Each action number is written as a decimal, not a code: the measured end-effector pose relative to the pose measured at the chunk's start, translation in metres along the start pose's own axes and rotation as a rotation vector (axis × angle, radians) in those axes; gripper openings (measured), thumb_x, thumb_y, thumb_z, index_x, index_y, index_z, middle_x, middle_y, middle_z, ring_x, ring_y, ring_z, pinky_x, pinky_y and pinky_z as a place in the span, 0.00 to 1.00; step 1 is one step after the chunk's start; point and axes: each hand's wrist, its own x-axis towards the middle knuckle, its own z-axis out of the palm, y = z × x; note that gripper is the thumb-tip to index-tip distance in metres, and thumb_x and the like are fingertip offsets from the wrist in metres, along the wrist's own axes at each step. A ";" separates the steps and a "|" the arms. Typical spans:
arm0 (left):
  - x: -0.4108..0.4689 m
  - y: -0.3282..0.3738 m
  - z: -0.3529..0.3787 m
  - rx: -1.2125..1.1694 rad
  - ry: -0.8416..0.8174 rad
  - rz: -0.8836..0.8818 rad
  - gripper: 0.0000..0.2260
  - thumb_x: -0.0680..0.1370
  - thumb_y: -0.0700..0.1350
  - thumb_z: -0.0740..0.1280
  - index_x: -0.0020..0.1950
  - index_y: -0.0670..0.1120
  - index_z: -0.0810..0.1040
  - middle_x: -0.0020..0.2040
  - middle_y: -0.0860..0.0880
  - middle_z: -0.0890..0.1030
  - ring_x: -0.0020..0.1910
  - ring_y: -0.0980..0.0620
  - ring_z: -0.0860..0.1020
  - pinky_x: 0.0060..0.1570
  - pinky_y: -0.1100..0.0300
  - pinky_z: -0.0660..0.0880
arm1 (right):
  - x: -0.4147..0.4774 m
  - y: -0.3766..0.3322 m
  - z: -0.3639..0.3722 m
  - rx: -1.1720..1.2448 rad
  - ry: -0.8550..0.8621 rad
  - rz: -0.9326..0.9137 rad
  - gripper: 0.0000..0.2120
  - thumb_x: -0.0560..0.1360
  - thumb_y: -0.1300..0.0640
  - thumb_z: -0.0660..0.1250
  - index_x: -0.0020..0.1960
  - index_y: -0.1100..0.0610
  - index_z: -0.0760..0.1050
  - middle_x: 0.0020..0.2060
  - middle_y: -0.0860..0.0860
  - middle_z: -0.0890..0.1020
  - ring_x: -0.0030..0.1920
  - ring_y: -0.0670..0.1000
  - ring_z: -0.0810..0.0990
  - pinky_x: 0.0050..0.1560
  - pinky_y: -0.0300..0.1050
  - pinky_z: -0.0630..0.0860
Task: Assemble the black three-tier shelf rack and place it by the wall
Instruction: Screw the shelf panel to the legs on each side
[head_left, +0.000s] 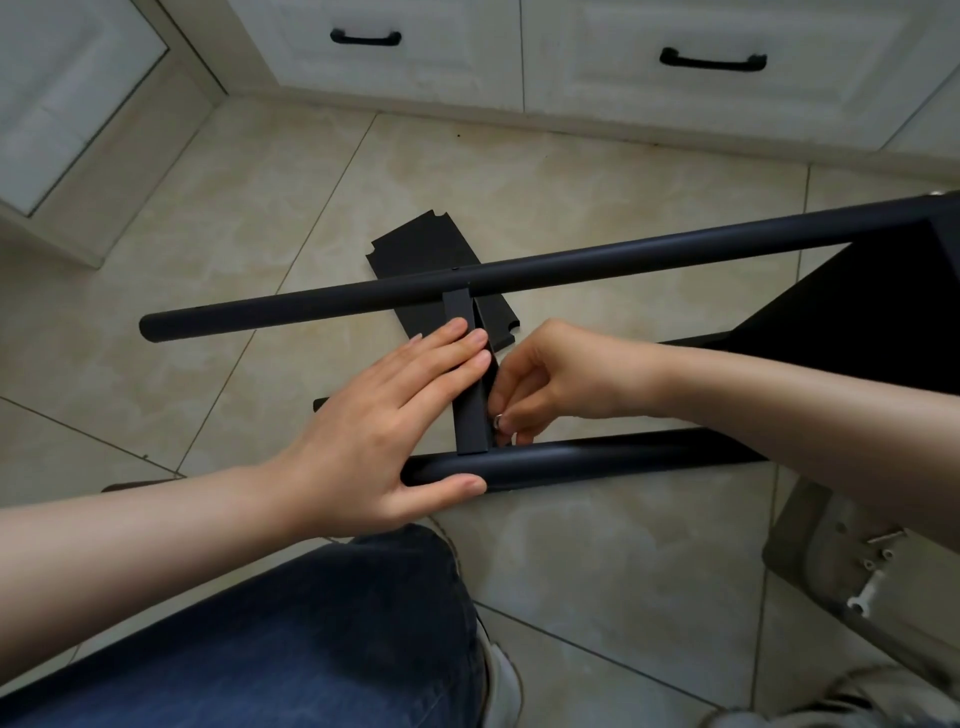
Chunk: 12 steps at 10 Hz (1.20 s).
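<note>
Item 1, rack frame: partly assembled, black, lying on its side above the tiled floor (597, 171), spanning the view from 9 to 3 o'clock.
- Far tube (571, 265): long and round, running from 9 o'clock up toward 2 o'clock.
- Near tube (597, 457): parallel to the far tube, on my side of it.
- Crossbar (470, 410): flat strip joining the two tubes at centre.
- Shelf panel (857, 322): dark sheet fixed between the tubes at 3 o'clock.

Item 2, my left hand (395, 415): fingers straight and flat, pressing on the crossbar from its 9 o'clock side; thumb laid along the near tube's end. Nothing is gripped.

Item 3, my right hand (550, 384): fingertips narrowed to a pinch on a small silver fastener (497, 422) (screw or washer, I cannot tell), held against the crossbar's near end, just above the near tube.

Item 4, loose panel (421, 244): black, notched corners, flat on the floor at 12 o'clock of my hands, partly behind the far tube.

Item 5, tray (810, 545): grey, at 4 o'clock, holding small metal hardware.

Item 6, cabinet drawers (571, 52): white, black handles, along 12 o'clock.

Item 7, my knee (311, 623): blue denim, at 6 o'clock.
</note>
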 end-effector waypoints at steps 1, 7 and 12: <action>0.000 0.000 0.000 -0.001 -0.008 -0.002 0.38 0.77 0.62 0.66 0.78 0.38 0.65 0.80 0.43 0.64 0.81 0.46 0.57 0.76 0.44 0.63 | 0.004 -0.002 0.003 -0.029 0.002 -0.034 0.04 0.74 0.65 0.73 0.43 0.57 0.82 0.38 0.54 0.86 0.42 0.53 0.86 0.50 0.46 0.83; 0.001 0.001 -0.002 0.002 -0.022 -0.010 0.38 0.77 0.62 0.66 0.77 0.37 0.66 0.79 0.43 0.64 0.81 0.47 0.57 0.78 0.49 0.60 | 0.005 0.001 0.013 0.005 0.008 -0.042 0.03 0.76 0.66 0.70 0.47 0.65 0.83 0.43 0.61 0.86 0.45 0.56 0.86 0.53 0.52 0.83; 0.002 0.002 -0.003 -0.002 -0.021 -0.008 0.38 0.77 0.62 0.67 0.77 0.37 0.67 0.78 0.43 0.65 0.81 0.46 0.58 0.78 0.50 0.60 | 0.005 0.000 0.014 0.054 -0.008 -0.029 0.05 0.75 0.65 0.71 0.42 0.62 0.83 0.38 0.57 0.86 0.38 0.49 0.84 0.49 0.46 0.83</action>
